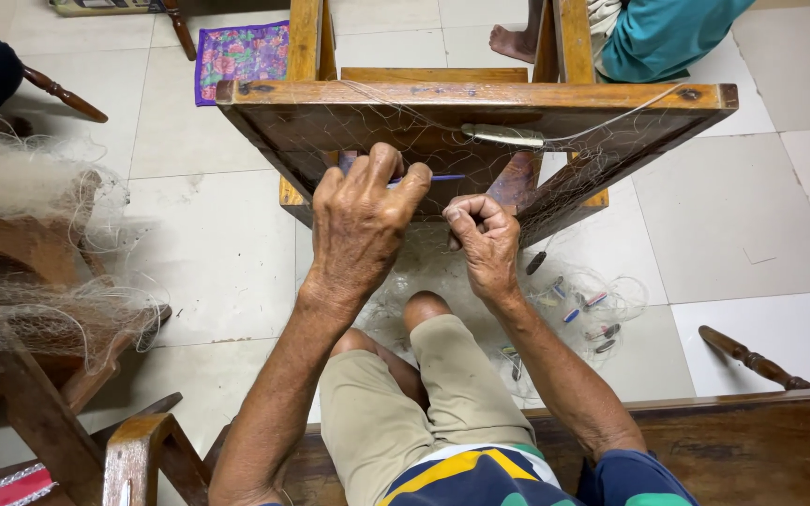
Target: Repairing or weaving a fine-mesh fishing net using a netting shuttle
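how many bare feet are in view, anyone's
1. A bare foot of another person rests on the tiled floor at the top, behind the wooden frame. The wearer's own feet are hidden below the knees.

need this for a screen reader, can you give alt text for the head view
Seen from above, a seated person's left hand and right hand work fine net stretched over a wooden frame, the left pinching a thin blue tool. More net with small floats lies on the tiled floor, and another person's foot shows beyond the frame.
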